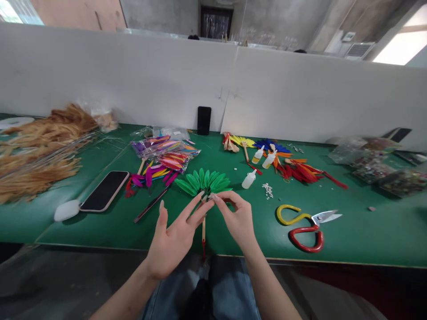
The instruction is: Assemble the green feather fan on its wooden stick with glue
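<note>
A small fan of green feathers [203, 181] on a thin wooden stick [203, 229] lies on the green table [100, 222], stick pointing toward me. My left hand [175, 238] has its fingers stretched out, the tips resting at the base of the feathers. My right hand [235, 215] pinches at the same spot with curled fingers, where the feathers meet the stick. What the pinch holds is too small to make out.
Scissors [307, 224] with yellow and red handles lie to the right. Small glue bottles [249, 178] and coloured feather fans [300, 169] sit behind. Bagged feathers [165, 151], a phone [105, 191], a white case [66, 210] and dry brown grass [36, 151] lie left. A white partition [133, 75] backs the table.
</note>
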The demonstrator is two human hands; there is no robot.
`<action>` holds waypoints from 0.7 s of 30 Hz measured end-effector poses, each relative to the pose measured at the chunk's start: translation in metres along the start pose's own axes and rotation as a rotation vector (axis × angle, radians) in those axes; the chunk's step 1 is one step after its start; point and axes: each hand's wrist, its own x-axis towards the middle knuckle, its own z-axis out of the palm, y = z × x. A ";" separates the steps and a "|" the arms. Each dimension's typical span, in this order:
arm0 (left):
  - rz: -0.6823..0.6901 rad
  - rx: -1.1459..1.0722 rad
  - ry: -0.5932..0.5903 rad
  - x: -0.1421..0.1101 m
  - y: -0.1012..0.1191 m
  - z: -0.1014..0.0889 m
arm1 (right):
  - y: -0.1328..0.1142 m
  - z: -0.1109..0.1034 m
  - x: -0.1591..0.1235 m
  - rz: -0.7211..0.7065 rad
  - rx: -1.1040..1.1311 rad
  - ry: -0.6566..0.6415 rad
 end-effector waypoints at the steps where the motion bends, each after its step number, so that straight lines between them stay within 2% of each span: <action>1: 0.005 0.024 0.012 0.000 -0.002 0.002 | 0.002 0.001 -0.001 -0.031 -0.054 0.011; 5: 0.036 0.052 0.057 -0.001 -0.011 0.010 | 0.008 0.007 -0.004 -0.145 -0.242 0.063; 10: 0.080 -0.068 0.084 0.000 -0.013 0.021 | 0.012 0.005 -0.004 -0.220 -0.379 0.199; 13: 0.087 -0.016 0.091 0.000 -0.008 0.025 | 0.009 -0.005 -0.005 -0.130 -0.311 0.236; 17: 0.074 -0.009 0.062 0.002 -0.005 0.028 | 0.002 -0.014 -0.013 0.054 -0.043 0.069; 21: 0.091 -0.146 0.049 0.004 -0.012 0.029 | -0.002 -0.014 -0.024 0.136 0.108 0.021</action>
